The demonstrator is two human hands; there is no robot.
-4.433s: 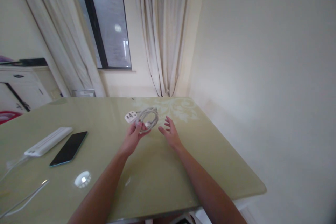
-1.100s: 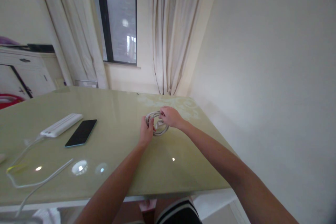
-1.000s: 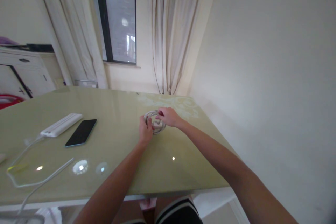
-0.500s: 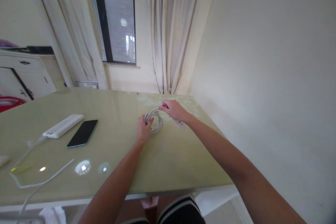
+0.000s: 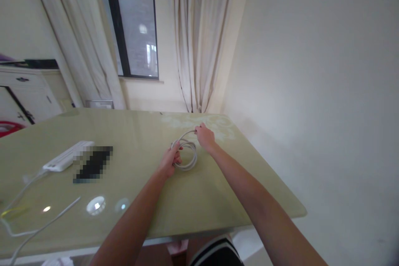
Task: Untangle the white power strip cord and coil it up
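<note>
A light grey cable [image 5: 194, 158] is looped into a loose coil above the pale green tabletop [image 5: 212, 199]. The left side of the coil is pinched between the thumb and fingers of my left hand [image 5: 169, 159]. My right hand [image 5: 205, 137] is closed on a stretch of the same cable, up and to the right of the coil. A short curved length runs between both hands. The cable's far end is hidden by my right hand.
A white power strip [image 5: 67, 157] lies on the left of the table, its white cord [image 5: 46, 226] trailing toward the front edge. Beside it is a dark phone [image 5: 93, 165], pixelated. A plain wall [image 5: 311, 91] borders the right side; curtains [image 5: 199, 41] hang behind.
My right hand has come slightly down and turned. The coil is rounder and opened out to the right, lower in view. My left hand keeps its hold; the view has shifted slightly.
</note>
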